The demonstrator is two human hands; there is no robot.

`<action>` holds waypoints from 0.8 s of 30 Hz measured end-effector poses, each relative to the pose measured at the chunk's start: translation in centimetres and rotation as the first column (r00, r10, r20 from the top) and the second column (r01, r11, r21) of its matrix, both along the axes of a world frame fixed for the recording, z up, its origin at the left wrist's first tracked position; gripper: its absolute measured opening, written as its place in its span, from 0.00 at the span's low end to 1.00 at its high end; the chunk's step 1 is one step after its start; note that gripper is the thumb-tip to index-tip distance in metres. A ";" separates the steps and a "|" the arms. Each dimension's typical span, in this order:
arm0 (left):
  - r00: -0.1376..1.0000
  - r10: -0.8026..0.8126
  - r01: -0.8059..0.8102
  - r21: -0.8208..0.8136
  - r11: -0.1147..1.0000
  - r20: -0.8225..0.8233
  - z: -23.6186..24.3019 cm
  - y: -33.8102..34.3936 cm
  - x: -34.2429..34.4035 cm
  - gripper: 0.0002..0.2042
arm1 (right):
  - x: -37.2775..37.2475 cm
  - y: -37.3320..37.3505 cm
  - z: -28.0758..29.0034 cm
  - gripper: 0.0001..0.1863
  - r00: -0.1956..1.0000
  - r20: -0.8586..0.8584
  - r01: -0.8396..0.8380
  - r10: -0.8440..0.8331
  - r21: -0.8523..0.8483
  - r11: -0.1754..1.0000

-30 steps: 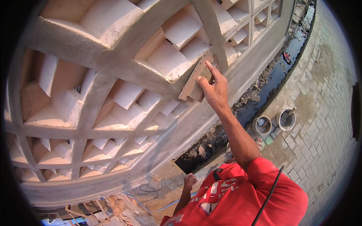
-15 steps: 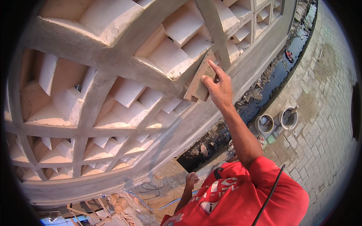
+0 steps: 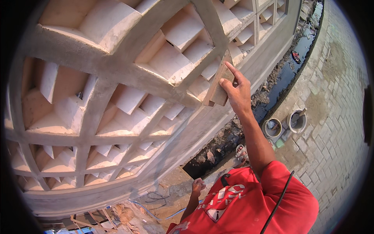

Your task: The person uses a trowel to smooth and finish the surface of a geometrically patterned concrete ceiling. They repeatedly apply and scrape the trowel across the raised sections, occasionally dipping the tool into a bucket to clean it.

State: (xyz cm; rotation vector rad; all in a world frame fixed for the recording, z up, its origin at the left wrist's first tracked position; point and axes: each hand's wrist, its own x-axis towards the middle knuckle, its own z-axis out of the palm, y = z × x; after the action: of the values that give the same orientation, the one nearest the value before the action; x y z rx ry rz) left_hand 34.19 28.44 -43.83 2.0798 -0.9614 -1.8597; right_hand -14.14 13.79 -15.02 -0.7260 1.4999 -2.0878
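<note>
Float (image 3: 216,82), flat and wood-like, sits tilted in the firm grip of the right hand (image 3: 239,93) by the matte grey lattice wall (image 3: 105,64) with pale angular blocks (image 3: 182,32), contact unclear, apparently mid-smoothing, next stroke calling for a flush face (left hand (image 3: 198,185) low, half-curled, can't tell if it holds anything).

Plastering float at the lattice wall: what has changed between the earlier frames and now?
The right hand has moved the plastering float rightward along the lattice wall, uncovering pale block faces beside it. Nothing was taken up or let go. The left hand stays low near the body, the two buckets on the paving.
</note>
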 end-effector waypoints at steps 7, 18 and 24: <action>0.996 0.022 -0.028 0.067 0.997 0.081 0.3 0.4 -0.2 0.13 | 3.3 -3.9 0.2 0.29 0.990 -0.111 0.085 -0.089 -0.042 0.996; 0.999 0.044 -0.045 0.038 0.998 0.024 0.2 0.5 0.2 0.13 | -1.8 -1.4 1.3 0.28 0.998 0.065 0.020 -0.021 0.022 1.000; 0.997 0.057 -0.061 0.056 0.997 0.060 0.9 0.4 -0.4 0.11 | 6.8 -3.9 0.3 0.28 0.982 -0.168 0.085 -0.091 -0.044 0.995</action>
State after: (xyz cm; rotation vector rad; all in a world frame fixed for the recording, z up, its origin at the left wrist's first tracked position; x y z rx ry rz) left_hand 33.81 28.82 -42.97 2.1817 -0.8590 -1.8282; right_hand -7.37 9.85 -14.75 -0.8860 1.6145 -2.1710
